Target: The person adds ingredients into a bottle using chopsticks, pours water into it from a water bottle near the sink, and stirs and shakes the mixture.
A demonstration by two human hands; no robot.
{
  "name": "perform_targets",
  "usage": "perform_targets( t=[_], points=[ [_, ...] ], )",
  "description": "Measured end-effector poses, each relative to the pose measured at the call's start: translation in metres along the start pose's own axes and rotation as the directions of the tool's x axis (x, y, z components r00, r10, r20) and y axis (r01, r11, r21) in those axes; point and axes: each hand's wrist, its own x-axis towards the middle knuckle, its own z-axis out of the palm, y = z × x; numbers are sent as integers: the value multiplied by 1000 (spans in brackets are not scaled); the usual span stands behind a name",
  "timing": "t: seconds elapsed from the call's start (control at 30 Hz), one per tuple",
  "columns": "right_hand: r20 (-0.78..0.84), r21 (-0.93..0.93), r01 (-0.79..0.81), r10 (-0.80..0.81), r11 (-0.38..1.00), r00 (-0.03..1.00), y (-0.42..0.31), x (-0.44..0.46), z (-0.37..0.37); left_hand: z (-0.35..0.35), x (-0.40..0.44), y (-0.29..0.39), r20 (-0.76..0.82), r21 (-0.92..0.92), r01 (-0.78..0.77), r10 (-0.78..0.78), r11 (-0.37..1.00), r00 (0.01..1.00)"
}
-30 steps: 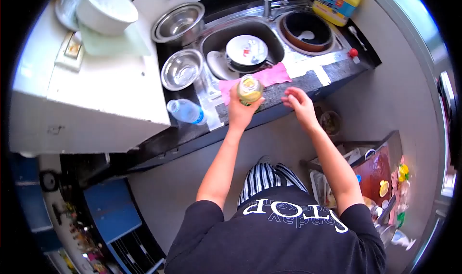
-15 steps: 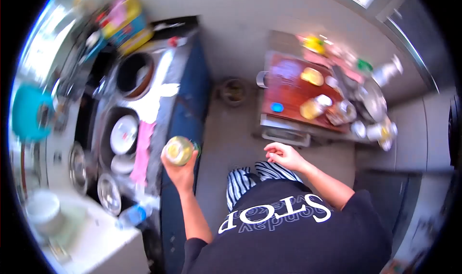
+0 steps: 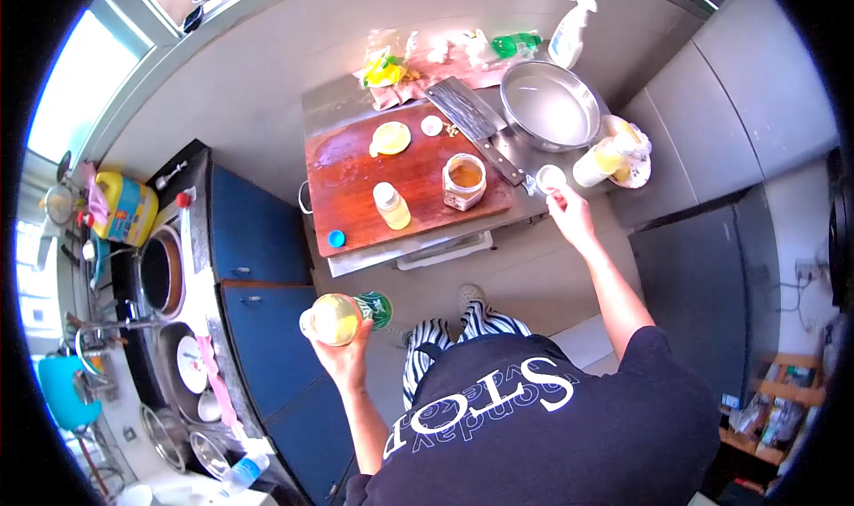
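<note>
My left hand [image 3: 342,360] is wrapped round a glass jar [image 3: 337,320] with pale yellow contents and a green label on its side. Away to the right, my right hand [image 3: 570,217] pinches a small white lid [image 3: 551,180] at the table's edge. On the red-brown cutting board [image 3: 347,190] stand an open jar of amber contents [image 3: 464,181] and a small bottle of yellow liquid [image 3: 391,205]. A cut lemon piece [image 3: 390,139], a white cap [image 3: 431,125] and a blue cap [image 3: 336,238] lie there too. The cleaver [image 3: 469,115] rests across the board's right edge.
Behind the cleaver sits a steel bowl [image 3: 551,104], with a spray bottle [image 3: 572,28] and green bottle [image 3: 516,44] near it. A white container [image 3: 598,164] is at the right. The sink [image 3: 174,364] counter and blue cabinets [image 3: 258,221] run along the left.
The view has turned from the sink to the table with the board. My left hand still holds the jar. My right hand has reached out to the table and closed on the white lid.
</note>
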Motion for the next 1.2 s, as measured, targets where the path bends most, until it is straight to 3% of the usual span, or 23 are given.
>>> perform_targets(
  t=[0.03,0.13,0.17,0.3,0.33,0.4,0.43,0.53,0.57,0.63,0.7,0.8,0.9,0.97,1.0,1.07,1.1,1.17,1.2],
  points=[
    [-29,-20,93,-93,995,995,1,10,0,4,-2,0,21,38,8,-9,999,1000],
    [-108,101,164,-153,981,982,-17,38,8,16,-16,8,-10,47,47,-46,998,999],
    [-104,60,144,-137,988,985,-29,47,11,18,-18,10,-20,43,47,-46,998,999],
    [-116,160,435,-420,886,900,-87,89,33,13,-26,11,-57,109,66,-60,992,997],
    [-73,135,488,-482,862,873,-104,100,38,10,-27,12,-68,111,68,-61,991,996],
    [230,10,461,-451,887,862,-122,133,58,4,-29,14,-81,97,67,-59,993,995],
    [211,-115,690,-661,715,720,-108,156,83,1,-29,16,-72,82,69,-63,994,995],
    [476,-109,751,-629,651,615,-99,192,125,-8,-28,19,-50,71,66,-63,995,997],
    [482,-101,764,-641,637,598,-97,200,130,-10,-27,18,-70,64,63,-59,996,996],
    [629,-143,730,-508,668,588,-107,208,134,-15,-24,15,-17,96,19,-17,995,1000],
    [578,-125,679,-504,723,642,-108,219,140,-12,-20,23,-28,93,22,-20,995,999],
    [494,-64,707,-593,705,636,-160,218,115,-11,-10,30,-22,213,-9,14,977,1000],
    [444,124,783,-739,610,506,-214,216,92,-10,4,29,-1,250,-44,46,967,999],
    [446,-43,949,-844,312,297,-243,206,86,-8,14,28,24,183,-96,93,978,995],
    [449,-38,952,-846,304,288,-258,198,83,-8,19,30,22,224,-107,105,969,994],
    [672,-118,944,-675,308,304,-289,176,79,-7,29,39,41,255,-123,117,959,992],
    [674,-109,949,-680,295,289,-309,159,77,-9,35,38,51,271,-115,105,956,993],
    [667,213,858,-711,468,222,-342,111,71,-11,47,38,82,292,-113,93,950,992],
    [665,305,863,-739,402,110,-354,91,71,-12,51,40,79,292,-111,92,950,993]
  ],
)
